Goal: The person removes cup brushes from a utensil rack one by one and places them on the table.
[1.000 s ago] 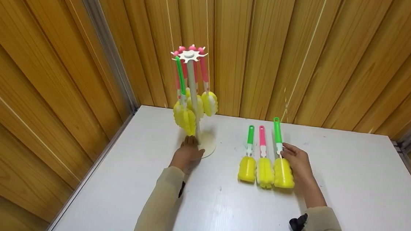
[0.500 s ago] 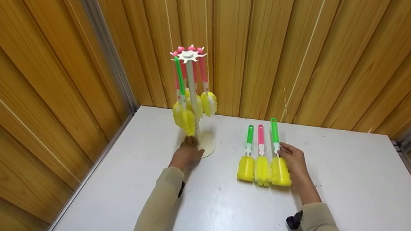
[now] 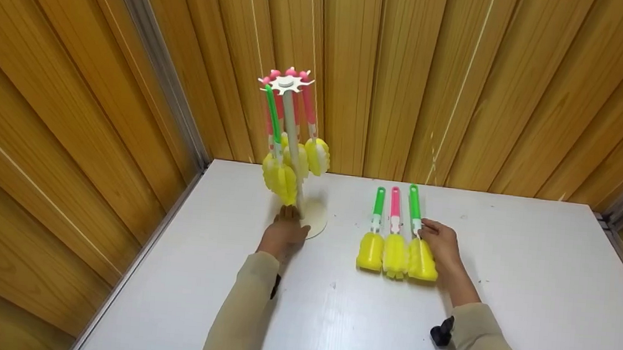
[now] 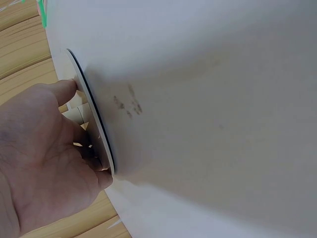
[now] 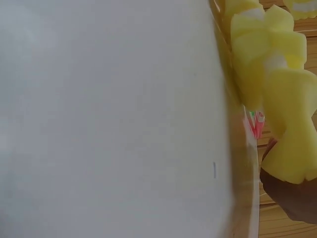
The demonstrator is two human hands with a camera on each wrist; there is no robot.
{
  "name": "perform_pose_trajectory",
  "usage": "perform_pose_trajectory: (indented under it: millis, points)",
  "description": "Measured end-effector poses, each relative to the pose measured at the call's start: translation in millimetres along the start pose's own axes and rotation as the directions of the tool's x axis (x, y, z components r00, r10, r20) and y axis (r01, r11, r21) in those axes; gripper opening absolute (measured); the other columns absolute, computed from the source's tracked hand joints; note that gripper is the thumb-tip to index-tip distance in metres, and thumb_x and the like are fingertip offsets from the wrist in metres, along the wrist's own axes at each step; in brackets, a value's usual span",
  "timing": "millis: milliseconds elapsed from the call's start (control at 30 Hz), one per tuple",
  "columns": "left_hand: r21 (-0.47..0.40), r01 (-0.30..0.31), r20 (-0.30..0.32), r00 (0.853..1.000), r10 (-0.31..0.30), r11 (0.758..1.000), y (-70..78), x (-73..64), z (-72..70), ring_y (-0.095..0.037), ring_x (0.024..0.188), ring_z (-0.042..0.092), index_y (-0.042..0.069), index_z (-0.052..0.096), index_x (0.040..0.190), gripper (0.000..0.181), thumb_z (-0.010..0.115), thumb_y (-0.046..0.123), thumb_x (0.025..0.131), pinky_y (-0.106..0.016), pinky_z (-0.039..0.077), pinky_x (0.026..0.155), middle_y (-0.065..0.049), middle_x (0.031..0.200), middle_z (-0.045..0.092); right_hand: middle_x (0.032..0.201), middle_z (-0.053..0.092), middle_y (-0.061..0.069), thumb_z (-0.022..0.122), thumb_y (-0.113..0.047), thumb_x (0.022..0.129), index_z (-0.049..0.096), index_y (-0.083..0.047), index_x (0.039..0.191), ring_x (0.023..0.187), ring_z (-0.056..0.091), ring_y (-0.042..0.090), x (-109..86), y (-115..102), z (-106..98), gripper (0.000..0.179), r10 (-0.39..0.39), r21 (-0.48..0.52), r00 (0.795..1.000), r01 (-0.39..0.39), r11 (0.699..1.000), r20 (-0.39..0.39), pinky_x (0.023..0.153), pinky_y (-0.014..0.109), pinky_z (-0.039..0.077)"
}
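Note:
My left hand [image 3: 283,234] lies on the round base [image 3: 316,220] of a white stand. In the left wrist view, its thumb and fingers [image 4: 64,91] press on the disc [image 4: 94,111]. Sponge cup brushes with pink and green handles hang from the stand's notched top [image 3: 286,84]. My right hand [image 3: 441,242] pinches the neck of a green-handled cup brush [image 3: 421,260], the rightmost of three side by side on the table. Left of it lie a pink-handled brush [image 3: 395,254] and another green-handled one [image 3: 370,252]. The right wrist view shows yellow sponge heads [image 5: 292,124] partly hiding that hand.
The white table [image 3: 333,321] meets a wood-panelled wall [image 3: 346,88] behind and another panelled wall [image 3: 41,148] at left. The tall stand's post [image 3: 291,123] rises beside my left hand.
My right hand has shifted slightly left and toward me with the green-handled brush. The other two lying brushes have slid a little left. My left hand and the stand stay put.

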State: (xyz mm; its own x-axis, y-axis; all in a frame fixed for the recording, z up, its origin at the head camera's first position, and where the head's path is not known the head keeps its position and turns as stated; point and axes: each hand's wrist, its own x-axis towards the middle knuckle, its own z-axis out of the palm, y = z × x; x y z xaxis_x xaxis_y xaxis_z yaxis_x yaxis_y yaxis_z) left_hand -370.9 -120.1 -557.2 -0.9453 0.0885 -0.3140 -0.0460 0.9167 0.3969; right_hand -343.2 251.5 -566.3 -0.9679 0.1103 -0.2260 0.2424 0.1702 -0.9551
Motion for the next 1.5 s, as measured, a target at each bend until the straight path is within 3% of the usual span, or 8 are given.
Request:
perform_pose_trajectory:
  millis: [133,333,700,933,1200,1500]
  points:
    - [-0.035,0.026,0.007,1.000,-0.026,0.999,1.2,-0.1,-0.6,-0.035,0.156,0.006,0.002,0.005,0.162,0.082,0.046,0.046,0.107,-0.046,0.013,0.125,-0.018,0.170,0.002,0.153,0.043,0.026,0.052,-0.010,0.105,0.037,0.004,0.153,0.141,0.043,0.033,1.0,3.9,-1.5,0.052,0.017,-0.029,1.000,-0.017,0.999,-0.006,0.114,0.040,0.038]
    - [-0.100,0.063,0.019,0.998,-0.061,0.993,2.0,-0.2,-1.4,-0.034,0.156,0.005,0.005,0.004,0.163,0.083,0.049,0.046,0.106,-0.047,0.011,0.125,-0.016,0.170,0.000,0.151,0.045,0.027,0.052,-0.010,0.105,0.040,0.006,0.152,0.139,0.045,0.033,2.9,6.6,-2.4,0.051,0.014,-0.059,1.000,-0.015,0.998,-0.018,0.112,0.039,0.040]
    - [-0.094,0.058,0.009,0.998,-0.057,0.994,1.2,0.7,0.6,-0.032,0.156,0.007,0.005,0.007,0.163,0.083,0.051,0.046,0.105,-0.047,0.013,0.125,-0.014,0.170,0.003,0.149,0.048,0.028,0.052,-0.009,0.105,0.042,0.007,0.150,0.135,0.048,0.034,4.0,4.8,-1.3,0.049,0.029,-0.119,0.999,-0.032,0.992,-0.030,0.109,0.039,0.041]
    - [-0.016,0.008,0.020,1.000,-0.008,1.000,-0.9,3.1,0.0,-0.034,0.155,0.010,0.000,0.006,0.162,0.081,0.046,0.045,0.107,-0.046,0.015,0.125,-0.019,0.169,0.005,0.144,0.050,0.028,0.053,-0.009,0.103,0.045,0.007,0.148,0.129,0.051,0.032,7.7,3.6,-4.4,0.048,0.026,-0.185,0.999,-0.034,0.982,-0.042,0.103,0.036,0.045]
    - [-0.030,0.024,0.021,1.000,-0.023,0.999,-0.2,4.6,-2.1,-0.034,0.155,0.011,0.002,0.007,0.162,0.082,0.048,0.046,0.106,-0.047,0.015,0.125,-0.018,0.169,0.006,0.150,0.046,0.025,0.051,-0.012,0.105,0.041,0.003,0.152,0.133,0.048,0.032,8.9,-1.2,-6.3,0.050,0.087,-0.155,0.996,-0.091,0.984,-0.029,0.109,0.040,0.043]
    - [-0.072,0.045,0.021,0.999,-0.043,0.996,1.3,5.1,-0.1,-0.032,0.155,0.011,0.004,0.007,0.163,0.083,0.050,0.046,0.105,-0.047,0.014,0.125,-0.016,0.170,0.006,0.152,0.042,0.027,0.050,-0.014,0.106,0.036,0.004,0.153,0.134,0.046,0.034,6.3,1.0,-8.7,0.052,0.084,-0.153,0.996,-0.080,0.985,0.024,0.109,0.042,0.042]
